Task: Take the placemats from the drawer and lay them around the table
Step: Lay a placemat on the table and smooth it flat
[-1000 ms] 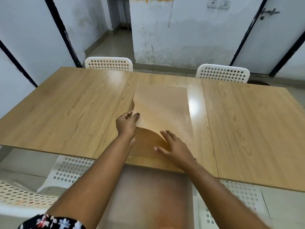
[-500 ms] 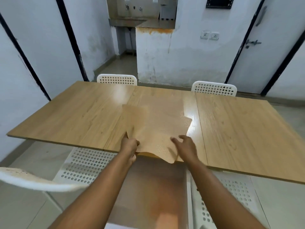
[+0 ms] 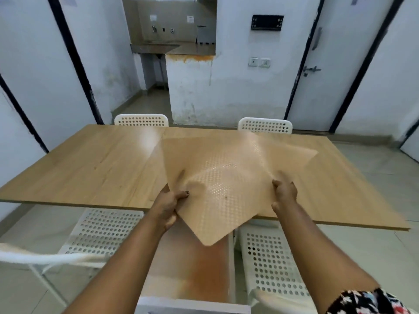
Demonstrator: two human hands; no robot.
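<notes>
We are gripping the tan perforated flexible placemats (image 3: pixel 229 189) with left hand (image 3: pixel 169 201) and right hand (image 3: pixel 284 192), lifting them over the light wooden rectangular table's (image 3: pixel 86 168) near edge.

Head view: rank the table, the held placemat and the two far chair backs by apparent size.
1. Table
2. Placemat, lifted nearer the camera
3. Left chair back and right chair back: alike, unranked

The placemat (image 3: pixel 226 177) is smeared by motion along its far right corner, so its outline there is unclear. It hides the fingers of the left hand (image 3: pixel 167 202) and the fingertips of the right hand (image 3: pixel 284 193), and covers the middle of the table's (image 3: pixel 90 168) near edge. A white chair (image 3: pixel 49 259) at the picture's left edge is blurred and cut off.
</notes>
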